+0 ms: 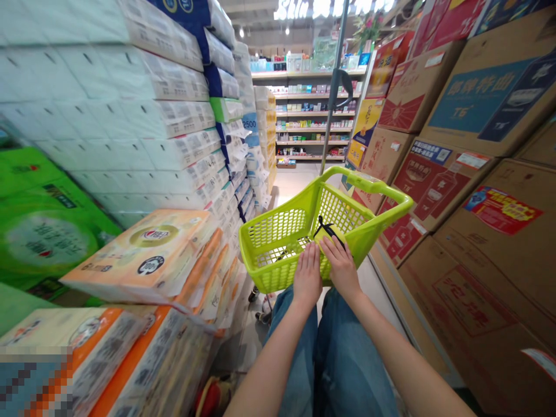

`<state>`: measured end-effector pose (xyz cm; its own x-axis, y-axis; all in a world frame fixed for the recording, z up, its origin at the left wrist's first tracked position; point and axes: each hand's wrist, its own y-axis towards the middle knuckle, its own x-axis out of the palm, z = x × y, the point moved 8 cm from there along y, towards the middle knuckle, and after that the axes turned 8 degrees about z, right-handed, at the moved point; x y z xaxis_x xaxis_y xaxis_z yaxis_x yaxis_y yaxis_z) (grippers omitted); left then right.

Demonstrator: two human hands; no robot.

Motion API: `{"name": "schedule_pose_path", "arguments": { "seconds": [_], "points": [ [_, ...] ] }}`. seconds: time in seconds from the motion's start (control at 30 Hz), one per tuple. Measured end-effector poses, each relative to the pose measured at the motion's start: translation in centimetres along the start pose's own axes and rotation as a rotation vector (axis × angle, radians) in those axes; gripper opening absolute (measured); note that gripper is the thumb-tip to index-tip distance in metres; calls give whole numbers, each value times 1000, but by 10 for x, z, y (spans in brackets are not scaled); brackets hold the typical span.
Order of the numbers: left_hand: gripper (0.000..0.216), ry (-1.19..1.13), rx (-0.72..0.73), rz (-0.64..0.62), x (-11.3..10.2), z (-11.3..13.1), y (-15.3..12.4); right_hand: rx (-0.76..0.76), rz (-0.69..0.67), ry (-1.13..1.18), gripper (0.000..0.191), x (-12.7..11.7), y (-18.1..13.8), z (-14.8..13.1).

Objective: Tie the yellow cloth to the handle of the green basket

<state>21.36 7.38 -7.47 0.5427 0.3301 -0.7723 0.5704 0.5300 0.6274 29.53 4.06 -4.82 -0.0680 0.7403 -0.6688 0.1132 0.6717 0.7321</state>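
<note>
A lime-green shopping basket cart (282, 217) with holed plastic walls stands in the aisle just ahead of my knees. My left hand (308, 271) rests at its near rim, fingers stretched out and lying together. Beside it, my right hand (341, 266) also lies at the rim with fingers extended, its fingertips by a yellowish item with a black strap (329, 229) inside the basket. What exactly that item is I cannot make out, since my hand partly covers it. Neither hand visibly grips anything. The cart's looped handle (377, 188) rises at the far right side.
On the left, tall stacks of white tissue packs (99, 121) rise behind orange tissue packs (147, 243). Cardboard cartons (473, 260) are piled along the right. A grey pole (334, 98) stands behind the cart, with stocked shelves (313, 113) at the aisle's far end.
</note>
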Motion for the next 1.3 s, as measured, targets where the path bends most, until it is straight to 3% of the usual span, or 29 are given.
{"name": "schedule_pose_path", "arguments": {
  "seconds": [0.2, 0.37, 0.53, 0.63, 0.7, 0.77, 0.83, 0.93, 1.03, 1.17, 1.3],
  "points": [
    [84, -15, -9, 8, -1, 0, 1, 54, 71, -26, 74, 2, -2, -1],
    [89, -37, -5, 3, -2, 0, 1, -136, -52, -41, 79, -4, 1, 7],
    [92, -71, -13, 19, -2, 0, 0, -272, -107, -104, 78, -34, 14, 55],
    [92, -67, -8, 15, -2, 0, 0, -169, -8, -179, 73, -56, 25, 95],
    [92, -67, -2, 7, -2, 0, 0, -41, 88, -204, 71, -62, 28, 107],
    [91, -69, 0, 3, -2, 0, 0, 99, 172, -203, 70, -57, 24, 99],
    [91, -67, -1, 6, -1, 0, 0, 192, 205, -175, 71, -40, 17, 71],
    [87, -52, -10, 30, -1, -1, 0, 148, 149, -55, 72, -5, 6, 12],
    [82, -48, -6, 45, -1, -1, 0, 147, 122, -8, 68, 11, -3, -17],
    [86, -50, -2, 34, 0, -1, 0, 52, 46, -31, 71, 4, -3, -13],
    [92, -61, -18, 25, 0, -1, 0, -195, -132, -64, 76, -20, 8, 23]
  ]
}}
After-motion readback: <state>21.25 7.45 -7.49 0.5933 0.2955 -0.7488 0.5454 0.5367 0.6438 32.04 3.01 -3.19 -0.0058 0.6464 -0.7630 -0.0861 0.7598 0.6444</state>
